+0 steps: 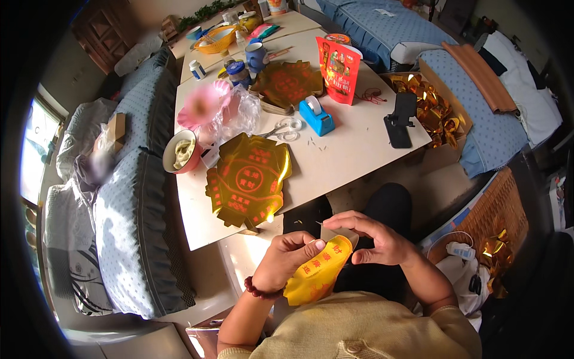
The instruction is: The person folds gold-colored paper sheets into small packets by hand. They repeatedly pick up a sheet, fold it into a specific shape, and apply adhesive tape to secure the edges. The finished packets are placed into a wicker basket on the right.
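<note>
Above my lap, my left hand (pixel 282 261) is closed on a folded yellow paper piece (pixel 317 272) with red printing, its thumb pressed on the upper edge. My right hand (pixel 378 240) is beside the paper's far right end, fingers stretched out and thumb apart. A thin sliver shows near its fingertips, too small to name. Just ahead on the table lies a stack of notched gold foil sheets (pixel 248 179) with red print. Behind it are scissors (pixel 286 128) with pale handles and a blue tape dispenser (pixel 317 116).
The white table (pixel 335 158) also carries a red pouch (pixel 339 70), a black phone stand (pixel 399 122), a second foil stack (pixel 287 84), a pink bowl (pixel 182 152) and jars. At right stands a box of folded gold pieces (pixel 433 107). A sofa (pixel 128 221) flanks the left.
</note>
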`<state>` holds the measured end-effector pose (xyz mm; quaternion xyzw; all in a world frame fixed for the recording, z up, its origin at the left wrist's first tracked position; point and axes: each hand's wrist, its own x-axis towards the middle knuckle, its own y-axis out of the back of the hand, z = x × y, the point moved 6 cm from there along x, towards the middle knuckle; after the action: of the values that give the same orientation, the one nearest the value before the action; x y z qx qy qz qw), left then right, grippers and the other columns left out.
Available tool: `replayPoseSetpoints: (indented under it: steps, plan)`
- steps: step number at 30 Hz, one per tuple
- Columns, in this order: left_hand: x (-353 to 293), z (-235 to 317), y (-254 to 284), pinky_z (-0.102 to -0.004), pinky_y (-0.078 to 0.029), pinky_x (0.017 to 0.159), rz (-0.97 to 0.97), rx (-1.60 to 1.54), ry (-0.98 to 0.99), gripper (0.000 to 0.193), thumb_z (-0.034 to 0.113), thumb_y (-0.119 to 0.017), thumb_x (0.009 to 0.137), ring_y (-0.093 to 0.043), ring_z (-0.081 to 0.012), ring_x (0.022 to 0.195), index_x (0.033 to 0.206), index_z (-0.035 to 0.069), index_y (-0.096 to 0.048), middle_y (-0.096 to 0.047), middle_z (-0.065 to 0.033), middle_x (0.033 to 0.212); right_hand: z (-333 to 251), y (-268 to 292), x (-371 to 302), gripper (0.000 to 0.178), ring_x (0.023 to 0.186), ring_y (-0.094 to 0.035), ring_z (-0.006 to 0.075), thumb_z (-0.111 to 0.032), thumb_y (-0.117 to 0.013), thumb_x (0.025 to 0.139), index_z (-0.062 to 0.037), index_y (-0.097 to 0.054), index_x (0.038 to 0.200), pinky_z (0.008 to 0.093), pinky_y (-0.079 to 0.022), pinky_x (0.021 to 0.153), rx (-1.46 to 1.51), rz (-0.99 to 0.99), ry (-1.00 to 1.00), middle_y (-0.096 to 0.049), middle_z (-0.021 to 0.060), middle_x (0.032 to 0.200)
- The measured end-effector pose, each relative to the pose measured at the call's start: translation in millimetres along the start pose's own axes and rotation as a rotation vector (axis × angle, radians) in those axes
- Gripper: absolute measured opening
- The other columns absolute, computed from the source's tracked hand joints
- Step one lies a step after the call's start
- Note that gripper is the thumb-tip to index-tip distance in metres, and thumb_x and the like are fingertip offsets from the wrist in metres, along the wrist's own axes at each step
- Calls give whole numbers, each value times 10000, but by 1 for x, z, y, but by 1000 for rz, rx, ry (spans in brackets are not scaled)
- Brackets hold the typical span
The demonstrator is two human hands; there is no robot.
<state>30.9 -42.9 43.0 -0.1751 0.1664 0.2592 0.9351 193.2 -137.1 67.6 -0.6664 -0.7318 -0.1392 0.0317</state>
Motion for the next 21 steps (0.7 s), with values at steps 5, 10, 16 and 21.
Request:
replayPoseSetpoints:
  steps: [5, 10, 16, 21]
  plan:
    - [-5, -14, -6, -236, -528, 691, 46, -254, 113, 218, 216, -706, 958, -666, -99, 752, 953, -2, -705, -719, -41, 869, -3, -4, -6, 233, 1205, -568, 229, -172, -691, 950, -14, -639, 1113, 366, -469, 982, 23, 60, -131, -549, 131, 1355]
    - [-14, -39, -15, -354, -520, 927, -130, -652, 320, 941, 766, -247, 958, -685, -241, 988, 1240, -40, -643, -705, -169, 1160, -20, 0, -1, 97, 1185, -593, 261, -83, -677, 938, -18, -635, 996, 371, -470, 986, -34, -38, -57, -562, 146, 1347]
    - [-7, -42, -15, -339, -536, 912, -281, -892, 281, 777, 633, -318, 1010, -696, -263, 1007, 1267, -36, -618, -702, -195, 1169, -20, -5, 10, 113, 1221, -573, 291, 14, -691, 885, -44, -615, 946, 395, -451, 1018, -20, -162, 97, -589, 136, 1325]
    - [-12, -51, -4, -299, -565, 803, 138, -699, 253, 383, 292, -512, 1035, -704, -242, 1025, 1252, -12, -597, -692, -154, 1182, -8, -6, 8, 142, 1307, -517, 307, 25, -709, 860, -65, -615, 915, 421, -415, 1081, -55, -146, 90, -598, 116, 1306]
